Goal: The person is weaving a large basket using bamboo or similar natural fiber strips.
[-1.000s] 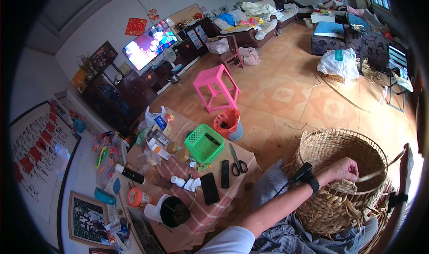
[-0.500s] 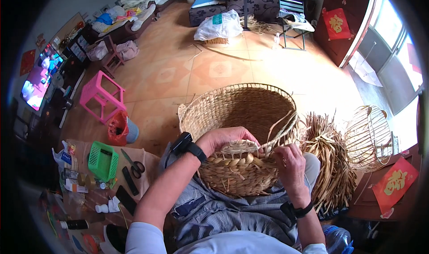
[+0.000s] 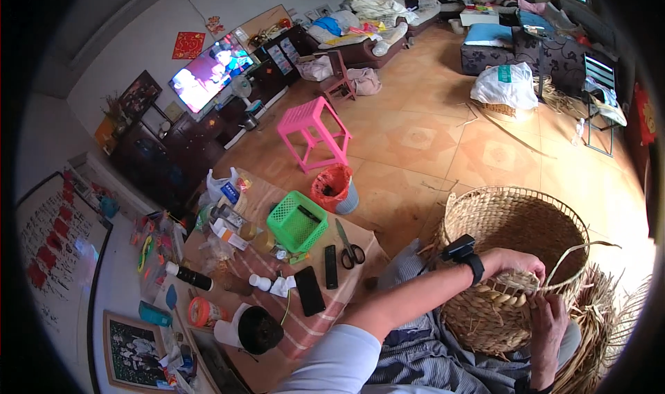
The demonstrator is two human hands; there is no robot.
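Note:
A round basket of woven straw (image 3: 478,321) rests on my lap, its open top tilted up and thin rods showing along the far rim. My left hand (image 3: 519,264) reaches over the near rim, fingers curled on a braided part of the edge. Just outside that rim, my right hand (image 3: 551,318) has its fingertips pinched together against the weave; what lies between them is hidden. Between the two hands a loose straw strand (image 3: 569,254) rises and bends off to the right.
On the table at my left lie scissors (image 3: 352,254), a remote control (image 3: 330,267), a black phone (image 3: 309,291) and a green plastic basket (image 3: 280,221). A bin with a red bag (image 3: 332,186) and a pink stool (image 3: 305,122) stand beyond. Dry straw (image 3: 601,325) lies right of the basket.
My view has swung to the left, so the basket and hands appear farther right and more of the table shows. Both hands stay at the same stretch of rim.

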